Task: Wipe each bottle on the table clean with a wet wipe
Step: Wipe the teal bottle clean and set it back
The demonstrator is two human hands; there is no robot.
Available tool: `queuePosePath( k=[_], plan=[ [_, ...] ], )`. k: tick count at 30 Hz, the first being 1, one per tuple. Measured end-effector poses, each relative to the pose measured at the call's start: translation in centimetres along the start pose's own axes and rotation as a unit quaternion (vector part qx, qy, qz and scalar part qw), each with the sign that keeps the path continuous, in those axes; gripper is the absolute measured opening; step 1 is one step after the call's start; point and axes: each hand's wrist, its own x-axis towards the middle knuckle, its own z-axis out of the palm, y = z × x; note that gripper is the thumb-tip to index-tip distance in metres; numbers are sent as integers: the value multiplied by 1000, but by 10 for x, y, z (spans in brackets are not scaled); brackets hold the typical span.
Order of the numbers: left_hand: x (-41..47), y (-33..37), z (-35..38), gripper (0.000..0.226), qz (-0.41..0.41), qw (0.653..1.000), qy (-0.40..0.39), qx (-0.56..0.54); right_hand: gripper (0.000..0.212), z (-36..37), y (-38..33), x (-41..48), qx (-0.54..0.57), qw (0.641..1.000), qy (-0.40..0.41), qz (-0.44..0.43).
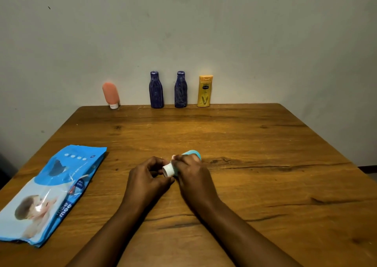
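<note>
Right hand point(189, 170): fingers point(183, 160) curled close round the body of the teal bottle point(194, 154), hiding most of it. Only the rounded far end and the white cap point(168, 169) showed. The bottle lay on its side within that grip, low over the table point(265, 164), cap toward the other hand.

Left hand point(146, 175): fingers point(157, 161) bent to a narrow gap, tips just beside the cap. Whether they pinched it could not be told.

Wet wipe: a pale scrap showed at the right fingertips. Whether it was the wipe could not be told.

Handling, as judged: small and light, probably soft-walled plastic that gives under a squeeze. Smooth, so likely slippery once wet. Not fragile. Best held by the body in one hand while the other works the cap end, then the grips swapped.

Left of the fingers, near: wipes pack point(51, 191), lying flat.

Beyond the fingers, well apart, along the far table edge at the wall:
- pink tube point(111, 95), standing on its cap and leaning
- first blue bottle point(156, 90), upright
- second blue bottle point(180, 90), upright
- yellow bottle point(204, 92), upright
</note>
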Motion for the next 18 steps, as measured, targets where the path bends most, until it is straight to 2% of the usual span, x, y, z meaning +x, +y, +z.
queuePosePath(
  k=[2, 5, 7, 11, 13, 18],
  plan=[
    [0, 1, 1, 42, -3, 1000, 4, 2, 33, -1, 0, 2, 6, 1000, -2, 0],
    [-1, 1, 2, 42, -4, 1000, 5, 1, 31, -8, 27, 14, -19, 995, 10, 101],
    [-2, 3, 2, 42, -2, 1000, -1, 4, 29, -13, 37, 15, -23, 992, 25, 125],
    [-4, 3, -1, 38, 20, 1000, -12, 6, 35, -8, -4, -1, -5, 1000, -5, 6],
    [-5, 4, -1, 36, 24, 1000, -13, 2, 38, -7, -13, -5, 5, 1000, -19, -18],
    [-7, 4, 2, 38, 7, 1000, -9, -26, 32, -17, 26, 13, -34, 993, 8, 108]
  ],
)
